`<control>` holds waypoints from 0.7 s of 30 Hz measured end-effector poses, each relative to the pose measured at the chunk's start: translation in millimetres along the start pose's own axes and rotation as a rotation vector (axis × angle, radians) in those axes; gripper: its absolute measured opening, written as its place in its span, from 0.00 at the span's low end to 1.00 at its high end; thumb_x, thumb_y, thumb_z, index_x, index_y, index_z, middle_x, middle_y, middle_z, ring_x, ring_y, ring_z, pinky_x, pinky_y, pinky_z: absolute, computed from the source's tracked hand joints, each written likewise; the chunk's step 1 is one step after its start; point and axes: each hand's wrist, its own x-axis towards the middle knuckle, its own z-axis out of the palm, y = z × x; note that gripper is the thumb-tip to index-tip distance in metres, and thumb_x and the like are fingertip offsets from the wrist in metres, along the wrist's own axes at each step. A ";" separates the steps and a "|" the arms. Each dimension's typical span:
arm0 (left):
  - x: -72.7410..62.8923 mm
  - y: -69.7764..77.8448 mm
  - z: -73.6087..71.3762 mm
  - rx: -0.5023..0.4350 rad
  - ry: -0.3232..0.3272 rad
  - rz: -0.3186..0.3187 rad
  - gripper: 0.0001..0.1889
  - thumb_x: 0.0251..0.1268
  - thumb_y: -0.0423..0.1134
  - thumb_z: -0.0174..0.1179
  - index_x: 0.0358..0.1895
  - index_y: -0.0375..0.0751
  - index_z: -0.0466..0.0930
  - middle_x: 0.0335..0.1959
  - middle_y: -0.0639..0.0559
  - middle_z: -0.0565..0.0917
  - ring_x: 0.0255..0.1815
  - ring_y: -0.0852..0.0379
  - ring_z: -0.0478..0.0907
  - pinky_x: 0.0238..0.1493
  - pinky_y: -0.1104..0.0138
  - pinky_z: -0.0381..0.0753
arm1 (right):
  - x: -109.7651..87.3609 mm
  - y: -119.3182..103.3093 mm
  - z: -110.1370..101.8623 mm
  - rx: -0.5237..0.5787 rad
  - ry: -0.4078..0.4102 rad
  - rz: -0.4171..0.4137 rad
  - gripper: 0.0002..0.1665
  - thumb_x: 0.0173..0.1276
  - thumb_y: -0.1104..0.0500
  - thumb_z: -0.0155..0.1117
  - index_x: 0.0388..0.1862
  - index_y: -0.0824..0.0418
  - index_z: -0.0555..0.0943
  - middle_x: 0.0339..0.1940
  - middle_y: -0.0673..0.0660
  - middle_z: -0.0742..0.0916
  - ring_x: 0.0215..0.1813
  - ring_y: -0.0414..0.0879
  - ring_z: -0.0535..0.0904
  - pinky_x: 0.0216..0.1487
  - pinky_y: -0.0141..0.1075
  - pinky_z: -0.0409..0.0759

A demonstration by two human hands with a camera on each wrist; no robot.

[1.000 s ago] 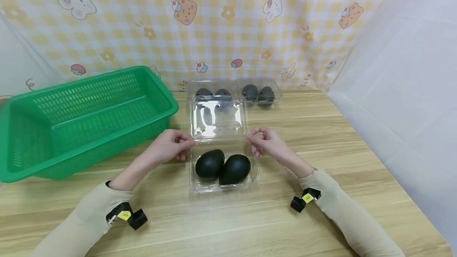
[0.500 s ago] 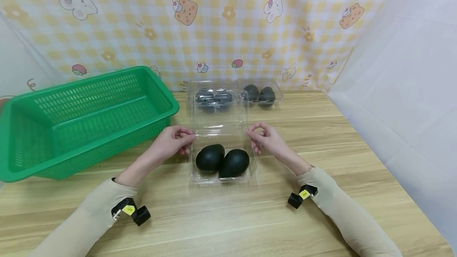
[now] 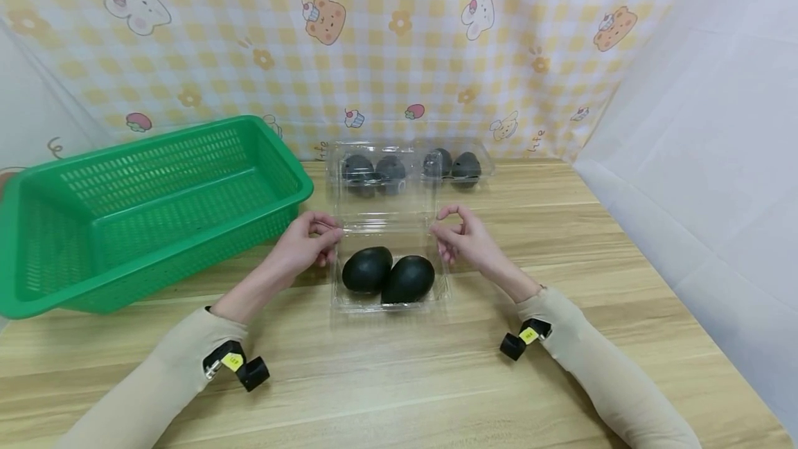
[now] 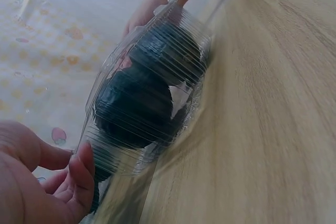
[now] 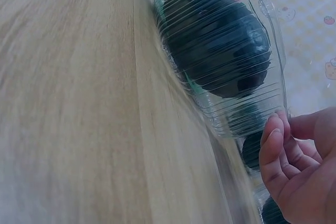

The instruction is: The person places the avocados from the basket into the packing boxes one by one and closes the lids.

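A clear plastic clamshell box (image 3: 389, 308) with its lid (image 3: 386, 203) raised stands at the table's middle. Two dark, egg-shaped fruits like avocados (image 3: 368, 270) lie side by side in its base. My left hand (image 3: 303, 244) pinches the box's left rim near the hinge between thumb and fingers. On the opposite side, my right hand (image 3: 467, 240) pinches the right rim. Through the ribbed wall in the left wrist view, both avocados (image 4: 134, 106) show beyond the left hand (image 4: 47, 179). The right wrist view shows one large avocado (image 5: 218, 40) above the right hand (image 5: 304, 163).
Two more clear boxes, a left one (image 3: 349, 147) and a right one (image 3: 485, 160), each with two dark fruits, stand at the back against the checked curtain (image 3: 399, 54). The raised lid overlaps the left one in view. A green plastic basket (image 3: 206, 256) sits at left.
Both hands have slid the box with its avocados a little away from the person, towards the back boxes. The lid's bright glare has faded and its outline has shifted backwards.
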 end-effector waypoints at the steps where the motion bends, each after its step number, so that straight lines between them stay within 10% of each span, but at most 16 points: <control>1: 0.3 0.1 0.1 -0.008 0.003 0.003 0.15 0.77 0.33 0.55 0.58 0.28 0.65 0.36 0.41 0.78 0.24 0.59 0.76 0.26 0.71 0.78 | 0.3 0.1 0.0 0.001 0.004 -0.004 0.16 0.77 0.64 0.58 0.55 0.67 0.64 0.17 0.56 0.79 0.17 0.44 0.75 0.18 0.33 0.74; 21: 6.0 0.6 0.4 -0.050 0.016 0.013 0.13 0.77 0.32 0.55 0.56 0.34 0.63 0.30 0.44 0.76 0.23 0.57 0.77 0.27 0.68 0.79 | 6.9 1.9 -2.8 0.010 0.021 -0.019 0.14 0.77 0.64 0.58 0.52 0.65 0.64 0.17 0.56 0.79 0.17 0.43 0.75 0.18 0.35 0.74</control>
